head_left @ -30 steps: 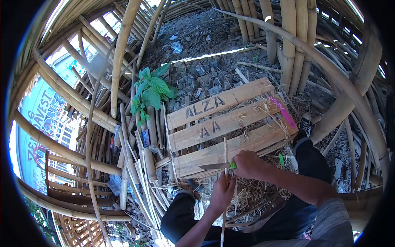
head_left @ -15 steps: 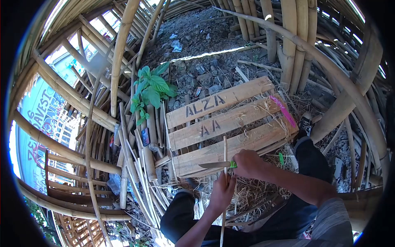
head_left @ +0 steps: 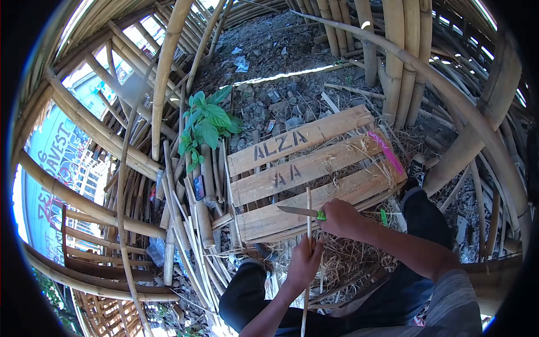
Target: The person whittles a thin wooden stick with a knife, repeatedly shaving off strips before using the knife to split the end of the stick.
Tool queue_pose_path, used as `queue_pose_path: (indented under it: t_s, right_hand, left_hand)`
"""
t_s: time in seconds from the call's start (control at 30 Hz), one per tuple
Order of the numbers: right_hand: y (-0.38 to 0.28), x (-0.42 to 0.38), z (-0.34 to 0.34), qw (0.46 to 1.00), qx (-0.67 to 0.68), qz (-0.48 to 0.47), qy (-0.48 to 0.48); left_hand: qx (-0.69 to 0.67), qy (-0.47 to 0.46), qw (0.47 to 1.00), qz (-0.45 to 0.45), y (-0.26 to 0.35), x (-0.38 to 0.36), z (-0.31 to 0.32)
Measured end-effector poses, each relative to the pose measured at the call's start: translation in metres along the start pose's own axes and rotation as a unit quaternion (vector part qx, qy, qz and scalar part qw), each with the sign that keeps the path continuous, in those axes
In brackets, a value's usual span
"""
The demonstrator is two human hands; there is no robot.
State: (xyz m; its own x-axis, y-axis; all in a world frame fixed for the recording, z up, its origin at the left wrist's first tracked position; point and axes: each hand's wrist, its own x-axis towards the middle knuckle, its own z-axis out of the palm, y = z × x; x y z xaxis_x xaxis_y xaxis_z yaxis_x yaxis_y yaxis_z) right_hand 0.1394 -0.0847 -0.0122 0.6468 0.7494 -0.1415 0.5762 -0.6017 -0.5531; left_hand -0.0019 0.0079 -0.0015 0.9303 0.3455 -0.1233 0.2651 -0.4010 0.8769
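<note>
Head view: right hand (head_left: 340,218) closed around green-handled knife (head_left: 300,211), left hand (head_left: 304,263) closed on upright thin stick (head_left: 308,227); slatted crate (head_left: 306,188) just beyond, leafy plant (head_left: 209,123) beside.

Both hands (head_left: 323,238) in closed grips.

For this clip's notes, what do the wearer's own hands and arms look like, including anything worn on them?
The left hand and right hand are both ungloved, with no watch or bracelet to be seen at either wrist. A grey sleeve with faint lighter stripes ends near the right elbow. The left forearm is uncovered; no left sleeve shows.
</note>
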Motion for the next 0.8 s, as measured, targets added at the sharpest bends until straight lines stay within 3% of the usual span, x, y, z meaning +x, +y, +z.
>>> queue_pose_path:
  t_s: [0.73, 0.8]
  right_hand:
    - [-0.0023, 0.0004, 0.0028, 0.999, 0.037, 0.016, -0.019]
    - [-0.0046, -0.0022, 0.0007, 0.998, -0.025, -0.055, -0.010]
  left_hand:
    - [0.005, 0.001, 1.000, -0.006, 0.0005, 0.0022, 0.0001]
    - [-0.004, 0.001, 1.000, -0.003, -0.0008, 0.0026, 0.0006]
